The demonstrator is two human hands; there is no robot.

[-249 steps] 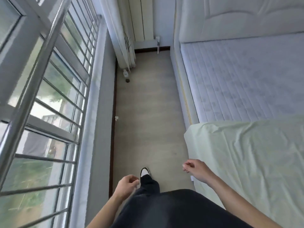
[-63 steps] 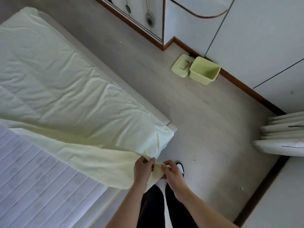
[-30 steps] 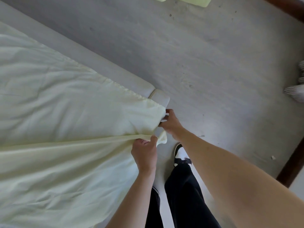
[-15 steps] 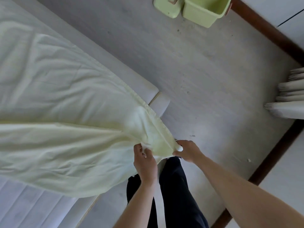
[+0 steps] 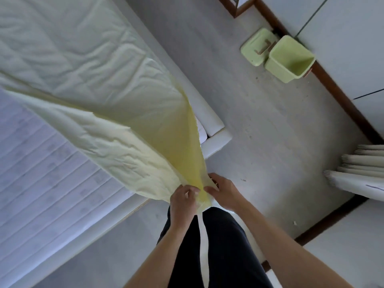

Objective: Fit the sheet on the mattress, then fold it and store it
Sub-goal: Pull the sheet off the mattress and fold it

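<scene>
Now, largest first.
Mattress: white quilted mattress (image 5: 41, 183) left of the hands, partly bare.
Sheet: pale yellow cotton fitted sheet (image 5: 93, 80) stretches up-left from the hands, corner lifted, probably to hook it over the bed's corner.
Hands: left hand (image 5: 182, 199) and right hand (image 5: 223, 192) close together, both pinching that corner.

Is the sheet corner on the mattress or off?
Off. Both hands, left and right, hold the sheet corner lifted clear of the bed corner; bare mattress shows beside it.
</scene>
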